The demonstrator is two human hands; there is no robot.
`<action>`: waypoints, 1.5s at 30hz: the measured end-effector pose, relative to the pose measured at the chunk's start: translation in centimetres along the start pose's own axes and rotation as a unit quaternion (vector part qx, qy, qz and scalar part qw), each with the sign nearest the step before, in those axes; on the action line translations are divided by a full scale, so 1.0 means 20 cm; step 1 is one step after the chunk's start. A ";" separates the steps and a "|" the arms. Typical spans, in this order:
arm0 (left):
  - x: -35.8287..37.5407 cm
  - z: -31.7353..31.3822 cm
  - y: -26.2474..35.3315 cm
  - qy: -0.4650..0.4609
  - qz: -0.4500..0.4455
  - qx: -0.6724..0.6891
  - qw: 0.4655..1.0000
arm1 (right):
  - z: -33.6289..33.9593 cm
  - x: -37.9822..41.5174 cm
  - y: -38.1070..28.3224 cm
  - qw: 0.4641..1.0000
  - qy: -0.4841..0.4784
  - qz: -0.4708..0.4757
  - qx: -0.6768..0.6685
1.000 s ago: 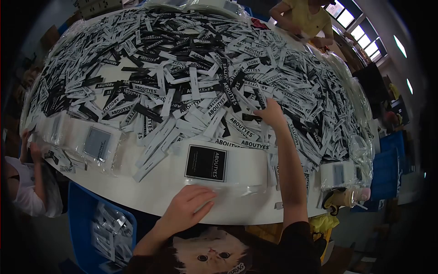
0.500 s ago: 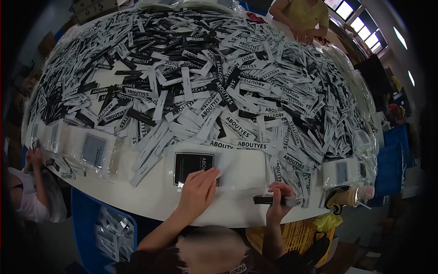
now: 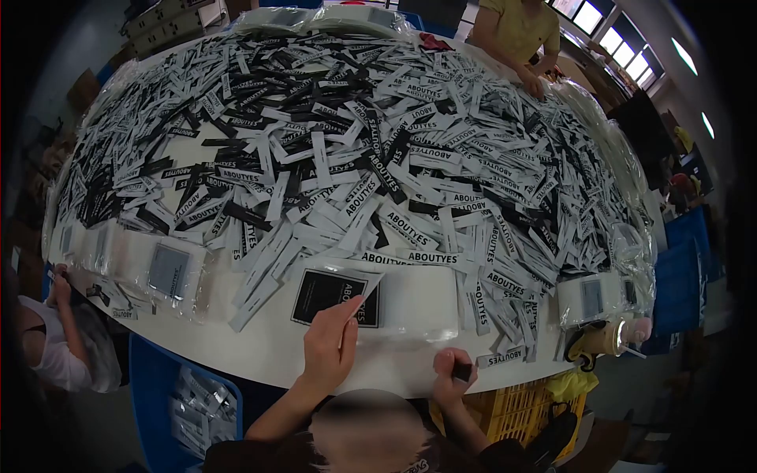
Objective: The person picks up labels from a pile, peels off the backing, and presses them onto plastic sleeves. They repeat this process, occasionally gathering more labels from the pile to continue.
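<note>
My left hand (image 3: 330,343) is at the front edge of the table, its fingers pinched on the lifted film of a clear plastic bag (image 3: 418,303). A black printed square (image 3: 325,296) lettered ABOUTYES shows on the bag's left part, partly behind my fingertips. To the right, above the table edge, my right hand (image 3: 452,376) is closed around a small black strip (image 3: 465,373); most of the strip is hidden in the fist. Just beyond the bag lie white and black ABOUTYES strips (image 3: 410,225).
A big pile of strips covers much of the white table (image 3: 213,347). Bag stacks (image 3: 169,268) lie at left, others (image 3: 591,298) at right beside a drink cup (image 3: 609,337). Below are a blue bin (image 3: 150,394) and a yellow crate (image 3: 512,410). Other people work around the table.
My right hand has moved left and down, its fist turned, so less of the strip shows. My left hand has gone from lying flat on the bag to pinching its film. The printed square has tilted.
</note>
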State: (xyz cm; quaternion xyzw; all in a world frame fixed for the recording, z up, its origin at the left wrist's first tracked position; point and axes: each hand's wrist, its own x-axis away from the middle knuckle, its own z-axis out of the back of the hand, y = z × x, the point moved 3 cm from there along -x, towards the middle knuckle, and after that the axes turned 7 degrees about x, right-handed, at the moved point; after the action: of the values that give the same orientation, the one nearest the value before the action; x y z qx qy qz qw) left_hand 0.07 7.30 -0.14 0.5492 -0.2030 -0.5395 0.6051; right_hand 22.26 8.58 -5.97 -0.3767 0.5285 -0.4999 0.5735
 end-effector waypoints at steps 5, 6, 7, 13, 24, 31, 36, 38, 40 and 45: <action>0.02 0.01 0.03 -0.052 -0.075 -0.017 0.996 | -0.01 0.05 0.11 0.997 -0.029 -0.065 0.043; 0.04 0.00 0.03 -0.067 -0.088 -0.017 0.994 | -0.02 0.03 0.09 0.997 -0.030 -0.062 0.045; 0.06 0.00 0.04 -0.084 -0.096 -0.016 0.992 | -0.02 0.02 0.06 0.995 -0.037 -0.082 -0.032; 0.14 0.01 0.06 -0.213 -0.152 -0.084 0.962 | -0.27 -0.23 -0.29 0.947 -0.289 -0.142 0.002; 0.18 0.19 -0.06 -0.038 0.234 0.133 0.962 | -0.54 -0.15 -0.40 0.929 -0.364 0.054 0.028; 0.09 0.15 0.06 -0.074 0.056 0.000 0.996 | -0.54 -0.09 -0.39 0.888 -0.336 0.250 0.190; 0.12 0.17 0.07 -0.033 0.023 -0.098 0.994 | -0.51 -0.07 -0.45 0.904 -0.297 0.268 0.151; 0.11 0.18 0.10 -0.063 0.038 -0.100 0.992 | -0.48 -0.10 -0.44 0.938 -0.198 0.240 0.155; 0.08 0.21 0.15 0.051 0.005 -0.125 0.991 | -0.47 -0.12 -0.47 0.944 -0.224 0.199 0.139; 0.12 0.25 0.25 -0.105 -0.175 -0.138 0.969 | -0.42 -0.09 -0.45 0.912 -0.348 -0.087 -0.197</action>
State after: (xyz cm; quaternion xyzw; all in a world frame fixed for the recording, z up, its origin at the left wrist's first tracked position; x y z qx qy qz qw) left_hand -1.06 2.07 5.03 0.4279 -0.0899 -0.7142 0.5466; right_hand 12.50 9.22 1.87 -0.6768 0.3485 -0.2705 0.5893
